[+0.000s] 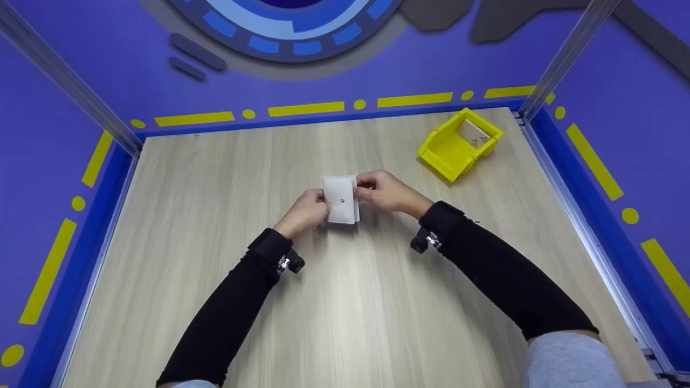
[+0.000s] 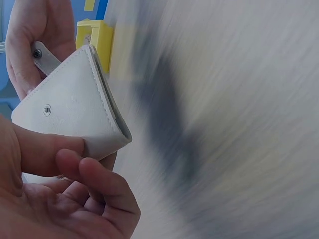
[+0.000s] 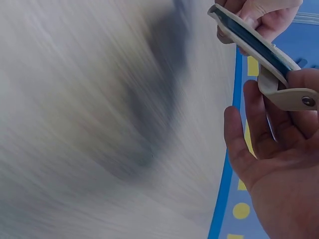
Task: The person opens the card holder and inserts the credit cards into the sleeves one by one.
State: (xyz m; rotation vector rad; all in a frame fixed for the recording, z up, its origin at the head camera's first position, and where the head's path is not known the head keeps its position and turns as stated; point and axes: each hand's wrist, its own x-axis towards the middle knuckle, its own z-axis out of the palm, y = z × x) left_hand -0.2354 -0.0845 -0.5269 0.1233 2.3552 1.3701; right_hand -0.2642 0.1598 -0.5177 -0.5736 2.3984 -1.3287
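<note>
Over table, wallet is being pinched by left hand and right hand; strap seemingly being readied, snap alignment being required.

A lab-style workstation booth is surrounding a wood-grain desk: printed purple panels are walling it at nine, twelve and three o'clock, and aluminium posts are standing at ten and two.

In the lower left of the left wrist view, the left hand hid part of the white wallet; the tabletop at right was blurred. The right wrist view's right edge cut off the right hand.
</note>
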